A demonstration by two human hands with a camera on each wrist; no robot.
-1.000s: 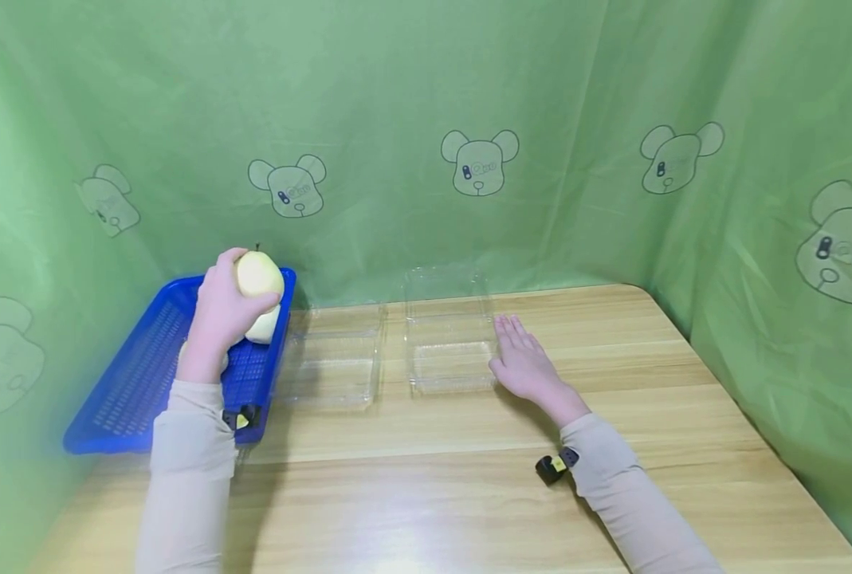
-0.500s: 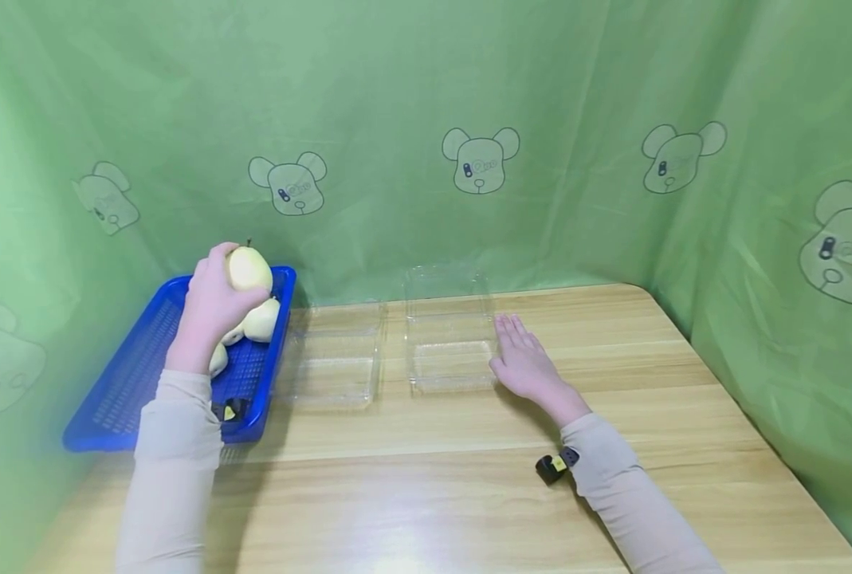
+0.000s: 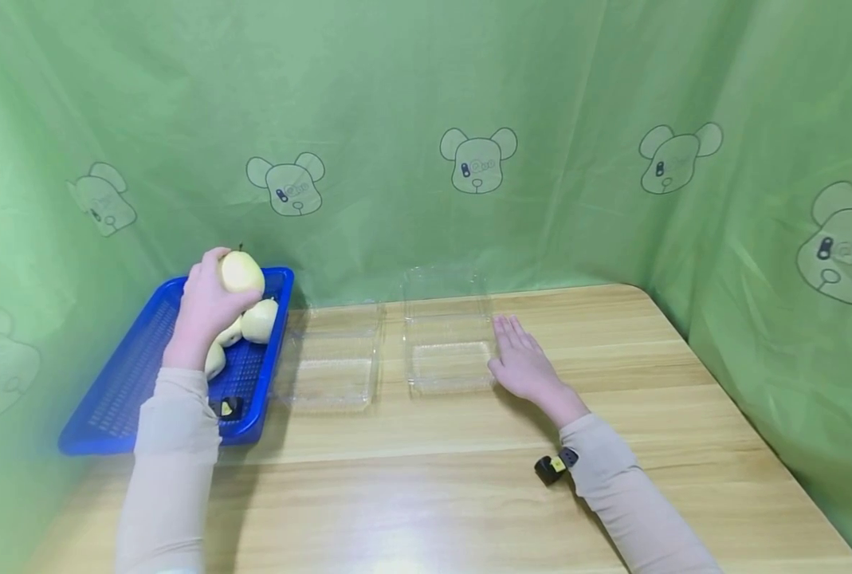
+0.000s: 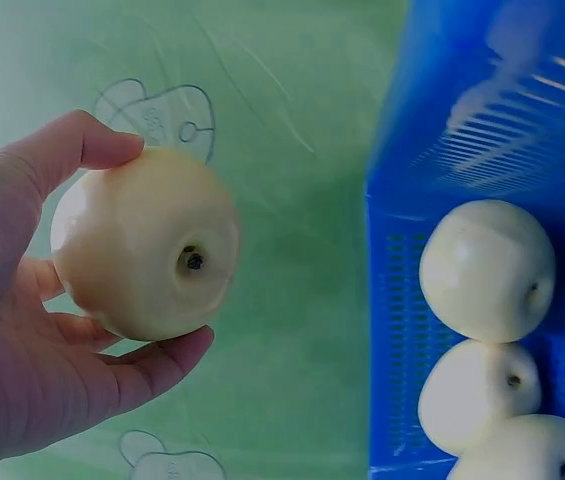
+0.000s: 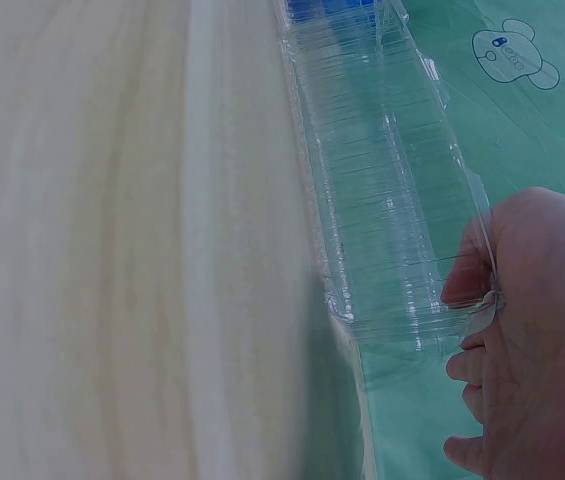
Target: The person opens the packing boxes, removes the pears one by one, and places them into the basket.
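Note:
My left hand grips a pale yellow apple over the far part of a blue plastic basket. In the left wrist view, thumb and fingers lie on opposite sides of the apple, its hollowed end facing the camera. Below it, several more pale apples lie along the basket's right side, partly hidden by the hand in the head view. My right hand rests at the right edge of a clear plastic container, its fingers straight in the head view. The thumb overlaps the container's wall in the right wrist view.
Another clear plastic container stands between the basket and the right-hand one, its lid part folded back. The wooden table ends at a green curtain behind and at both sides. A small black camera hangs from the right wrist.
My left hand has moved a little left with the apple in its grip, uncovering more of the apples below. The right hand and both containers have stayed put.

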